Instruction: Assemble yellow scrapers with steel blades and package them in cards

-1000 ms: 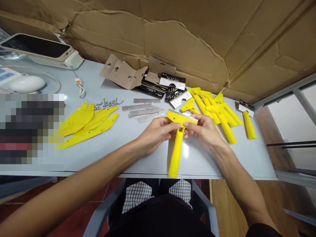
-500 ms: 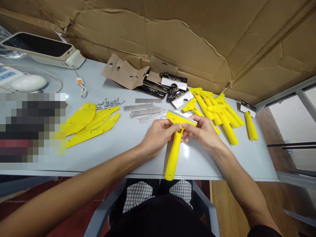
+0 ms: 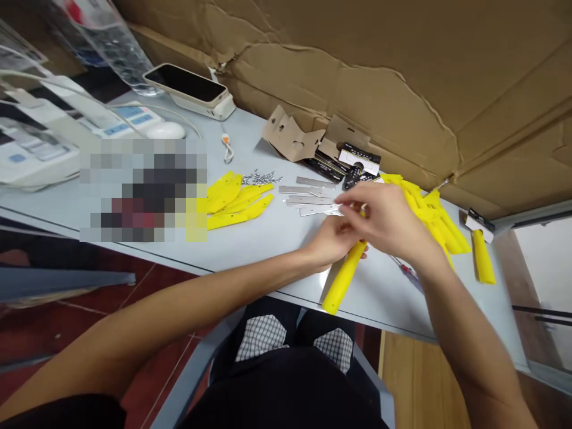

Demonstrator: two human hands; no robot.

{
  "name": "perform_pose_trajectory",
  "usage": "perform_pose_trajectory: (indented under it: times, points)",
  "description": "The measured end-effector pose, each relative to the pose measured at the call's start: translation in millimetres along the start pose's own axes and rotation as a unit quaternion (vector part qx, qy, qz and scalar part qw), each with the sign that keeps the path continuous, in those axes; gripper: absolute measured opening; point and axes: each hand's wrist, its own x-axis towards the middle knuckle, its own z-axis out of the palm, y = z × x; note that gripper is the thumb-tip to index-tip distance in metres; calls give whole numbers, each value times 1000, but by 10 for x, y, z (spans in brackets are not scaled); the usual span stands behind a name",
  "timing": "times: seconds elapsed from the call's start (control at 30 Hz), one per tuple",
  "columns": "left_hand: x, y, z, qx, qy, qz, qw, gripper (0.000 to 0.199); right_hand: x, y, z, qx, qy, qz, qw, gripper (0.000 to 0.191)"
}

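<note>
A yellow scraper [image 3: 343,280] slants with its handle end toward me. My left hand [image 3: 331,241] closes round its upper part, beside the loose blades. The scraper's head and edge are mostly hidden behind my hands. My right hand [image 3: 382,214] is over the scraper head, palm down, its fingers reaching left with thumb and forefinger apart; I see nothing in it. Loose metal blades [image 3: 308,201] lie just past my fingertips. Farther left are a pile of small screws [image 3: 263,177] and flat yellow plates [image 3: 241,202].
Several yellow handles [image 3: 447,226] are heaped at right, with one carded scraper [image 3: 484,256] beyond. A screwdriver [image 3: 409,273] lies partly under my right forearm. Cardboard packaging [image 3: 290,137] stands at the back. A phone [image 3: 187,83], power strips [image 3: 129,119] and cables crowd the left.
My right hand has let go of the scraper head and risen over it toward the left. My left hand keeps its hold. The view has turned left.
</note>
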Motion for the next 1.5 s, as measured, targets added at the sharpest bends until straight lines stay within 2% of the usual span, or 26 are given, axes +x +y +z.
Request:
perform_pose_trajectory:
  times: [0.07,0.1,0.17,0.27,0.37,0.47,0.6,0.73,0.97,1.2,1.5]
  points:
    - [1,-10,-7,3,11,14,1000,16,357,-142,159,-49,-90,-10,995,26]
    - [2,-15,-11,6,6,13,1000,16,546,-175,254,-69,-116,-2,991,28]
    - [10,-27,-22,11,-18,2,1000,9,916,-168,442,-90,-152,5,984,34]
    - [29,-49,-36,-4,-42,-4,999,14,1373,-44,643,-90,-178,13,980,47]
    - [36,-68,-39,-32,-45,-4,998,12,1656,107,704,-108,-200,7,974,53]
    - [-3,-72,-49,-45,-32,-12,998,9,1798,208,696,-125,-230,-34,965,48]
    - [-171,-50,-129,-32,-23,-11,999,10,1841,204,774,-90,-241,-80,963,32]
    - [-427,10,-304,-18,-4,-1,1000,15,1801,135,939,-41,-238,-109,964,24]
    - [-682,90,-606,14,56,18,998,30,1746,219,1032,-38,-224,-106,968,25]
    - [-736,58,-646,24,95,36,995,40,1608,279,1064,-73,-197,-83,974,31]
    - [-728,56,-655,21,130,33,991,44,1336,374,924,-128,-163,-46,977,30]
